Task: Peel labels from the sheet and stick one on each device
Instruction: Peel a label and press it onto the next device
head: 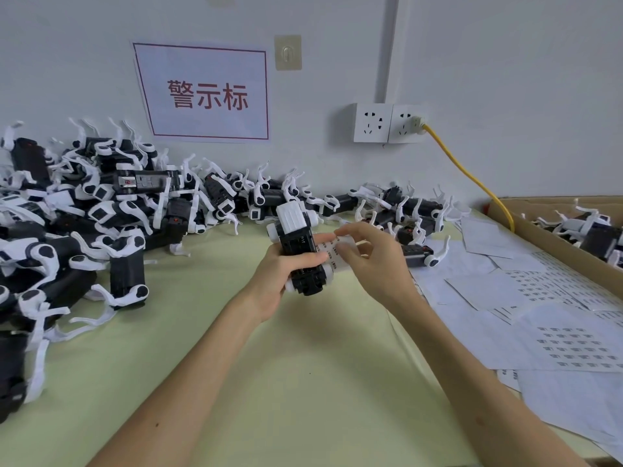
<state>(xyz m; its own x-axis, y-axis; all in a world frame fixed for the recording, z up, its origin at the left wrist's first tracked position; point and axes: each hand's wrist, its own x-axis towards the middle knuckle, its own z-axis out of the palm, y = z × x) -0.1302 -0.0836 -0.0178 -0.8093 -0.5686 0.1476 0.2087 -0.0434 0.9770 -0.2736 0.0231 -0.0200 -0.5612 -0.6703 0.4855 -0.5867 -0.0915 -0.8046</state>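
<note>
My left hand [281,274] grips a black and white device [298,242], held above the middle of the green table with its black underside facing up. A small strip of label sheet [337,252] lies against the device's right side, under the left fingertips. My right hand [372,261] pinches at this strip with thumb and fingers. Whether a single label is lifted off cannot be made out.
A large heap of black and white devices [77,224] fills the table's left and back. More devices [404,210] lie behind my hands. Label sheets [539,311] cover the right side. A cardboard box [553,241] with devices stands at far right. A yellow cable [472,178] hangs from a wall socket.
</note>
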